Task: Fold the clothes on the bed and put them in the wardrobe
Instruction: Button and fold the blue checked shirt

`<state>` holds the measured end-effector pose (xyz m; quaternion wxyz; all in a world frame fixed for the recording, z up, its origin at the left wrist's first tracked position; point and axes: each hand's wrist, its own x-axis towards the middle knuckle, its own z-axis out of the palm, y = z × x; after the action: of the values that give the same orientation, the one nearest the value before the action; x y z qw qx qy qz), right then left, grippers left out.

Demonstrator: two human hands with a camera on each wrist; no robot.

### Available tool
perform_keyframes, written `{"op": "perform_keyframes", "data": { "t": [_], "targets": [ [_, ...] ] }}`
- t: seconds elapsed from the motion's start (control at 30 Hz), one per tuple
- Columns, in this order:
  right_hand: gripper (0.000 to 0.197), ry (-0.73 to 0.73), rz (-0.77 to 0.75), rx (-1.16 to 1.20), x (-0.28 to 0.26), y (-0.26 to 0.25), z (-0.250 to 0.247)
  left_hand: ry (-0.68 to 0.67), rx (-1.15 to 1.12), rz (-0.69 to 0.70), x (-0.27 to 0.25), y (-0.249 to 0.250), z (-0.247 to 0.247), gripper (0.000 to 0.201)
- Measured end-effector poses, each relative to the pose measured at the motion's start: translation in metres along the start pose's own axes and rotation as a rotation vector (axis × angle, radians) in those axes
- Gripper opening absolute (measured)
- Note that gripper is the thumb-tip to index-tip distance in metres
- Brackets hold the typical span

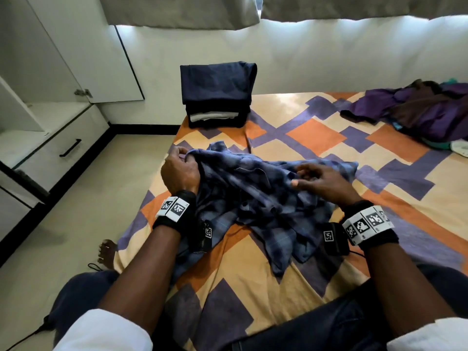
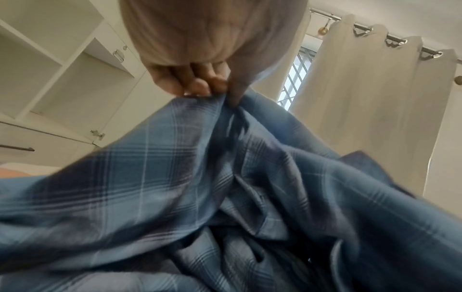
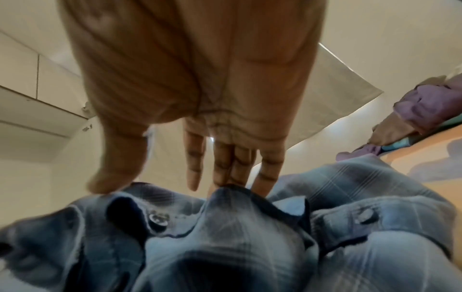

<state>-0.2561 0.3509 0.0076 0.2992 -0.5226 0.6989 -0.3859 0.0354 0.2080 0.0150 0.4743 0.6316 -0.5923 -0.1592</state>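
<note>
A crumpled blue plaid shirt (image 1: 255, 198) lies on the patterned bed (image 1: 316, 138) in front of me. My left hand (image 1: 180, 166) pinches a raised fold of it at the left edge; the left wrist view shows the left hand (image 2: 212, 87) with fingers and thumb bunching the shirt (image 2: 225, 187). My right hand (image 1: 316, 178) hovers over the shirt's right part with fingers spread and straight. In the right wrist view, the right hand (image 3: 190, 185) has fingertips just touching the shirt (image 3: 237, 237) near a button. A stack of folded dark clothes (image 1: 217, 95) sits at the bed's far left corner.
A heap of unfolded purple and brown clothes (image 1: 417, 112) lies at the bed's far right. The open white wardrobe (image 1: 38, 117) with shelves and a drawer stands to the left across a strip of floor. Curtains hang above the far wall.
</note>
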Motion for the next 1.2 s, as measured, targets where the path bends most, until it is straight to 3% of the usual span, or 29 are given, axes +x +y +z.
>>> {"op": "perform_keyframes", "data": {
  "t": [0.07,0.13,0.17,0.27,0.37,0.43,0.47,0.53,0.6,0.67,0.7,0.77,0.83,0.9,0.97,1.03,1.1,1.2],
  "targets": [
    [0.038,-0.131,0.047,-0.162,-0.001,-0.001,0.009,-0.119,-0.048,-0.05,-0.001,0.005,0.002,0.016],
    [0.015,-0.164,0.057,-0.347,0.001,0.001,0.012,-0.216,-0.017,-0.06,0.001,0.012,0.007,0.022],
    [0.014,-0.179,0.065,-0.393,0.002,0.002,0.012,-0.242,-0.007,-0.047,0.004,0.016,0.008,0.024],
    [0.022,-0.184,0.079,-0.364,0.003,0.002,0.01,-0.296,-0.161,0.12,0.02,0.037,0.016,0.021],
    [0.016,-0.324,0.039,-0.319,-0.005,-0.004,0.008,-0.474,-0.404,0.301,0.025,0.058,0.024,0.032],
    [0.024,-0.426,0.085,-0.081,-0.013,-0.009,0.007,-0.531,-0.437,0.303,0.019,0.061,0.027,0.022],
    [0.035,-0.455,0.135,0.075,-0.014,-0.011,0.006,-0.475,-0.434,0.281,0.014,0.056,0.024,0.012],
    [0.047,-0.438,0.207,0.213,-0.015,-0.012,0.002,-0.278,-0.395,0.167,0.002,0.033,0.013,0.021],
    [0.032,-0.302,0.147,0.024,-0.011,-0.012,0.012,-0.177,-0.218,-0.005,-0.01,-0.007,-0.004,0.031],
    [0.013,-0.036,-0.021,-0.228,-0.002,-0.006,0.031,-0.229,-0.011,-0.161,-0.018,-0.05,-0.016,0.028],
    [0.019,0.017,-0.086,-0.283,0.001,-0.007,0.043,-0.276,0.057,-0.218,-0.021,-0.069,-0.021,0.025],
    [0.056,-0.074,-0.148,-0.462,0.006,-0.007,0.069,-0.338,0.158,-0.233,-0.026,-0.094,-0.026,0.019],
    [0.074,-0.154,-0.112,-0.673,0.0,-0.01,0.084,-0.365,0.253,-0.159,-0.031,-0.1,-0.029,0.01],
    [0.06,-0.163,-0.091,-0.771,-0.012,-0.013,0.092,-0.396,0.34,-0.044,-0.032,-0.101,-0.032,0.021],
    [0.046,-0.192,-0.111,-0.832,-0.028,-0.016,0.097,-0.43,0.284,0.14,-0.03,-0.098,-0.032,0.037],
    [0.036,-0.238,-0.11,-0.9,-0.041,-0.018,0.102,-0.557,0.139,0.359,-0.028,-0.091,-0.027,0.041],
    [0.028,-0.284,-0.07,-0.954,-0.047,-0.023,0.104,-0.749,0.104,0.461,-0.029,-0.081,-0.018,0.039],
    [0.024,-0.148,-0.015,-0.906,-0.042,-0.035,0.098,-0.889,0.334,0.525,-0.026,-0.073,-0.007,0.027]
  ]
}}
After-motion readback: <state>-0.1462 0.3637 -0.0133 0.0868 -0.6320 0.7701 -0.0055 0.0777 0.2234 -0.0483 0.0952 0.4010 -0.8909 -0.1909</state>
